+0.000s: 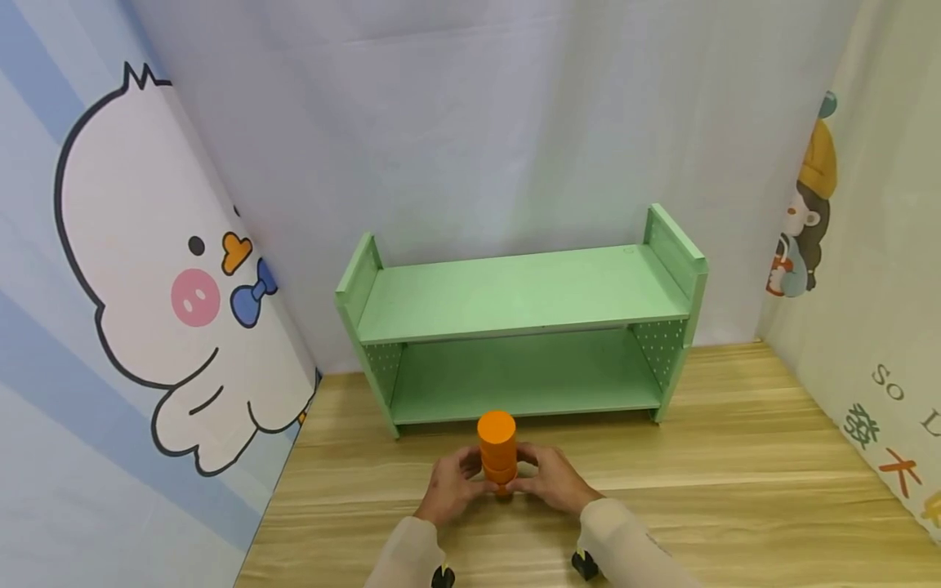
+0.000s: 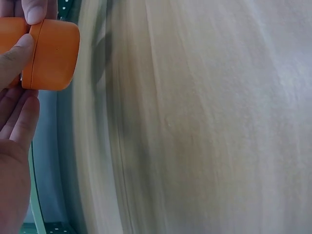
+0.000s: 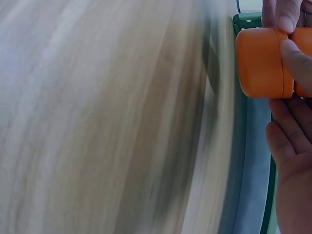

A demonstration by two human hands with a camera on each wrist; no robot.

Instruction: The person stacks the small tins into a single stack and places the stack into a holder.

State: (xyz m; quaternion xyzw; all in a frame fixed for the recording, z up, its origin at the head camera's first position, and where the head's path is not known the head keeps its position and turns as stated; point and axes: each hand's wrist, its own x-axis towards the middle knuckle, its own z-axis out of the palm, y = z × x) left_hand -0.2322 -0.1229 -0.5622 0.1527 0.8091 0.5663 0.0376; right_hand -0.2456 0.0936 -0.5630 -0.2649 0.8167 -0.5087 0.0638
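Observation:
Two glossy orange round containers (image 1: 497, 441), stacked end to end, stand upright between the hands in front of the green shelf in the head view. The left hand (image 1: 452, 488) grips the stack from the left, thumb at the near side and fingers behind. From the right, the right hand (image 1: 553, 480) holds it the same way, the two thumbs meeting near its lower part. In the left wrist view, the lower container (image 2: 57, 54) has a rounded end and a thin seam, with fingertips at the joint. The right wrist view shows the same lower container (image 3: 261, 63) close over the table.
A light green two-tier shelf (image 1: 507, 294) with raised side panels stands behind the hands on the wood-grain table (image 1: 735, 457). Printed cloth walls (image 1: 470, 122) surround the table at the back and both sides.

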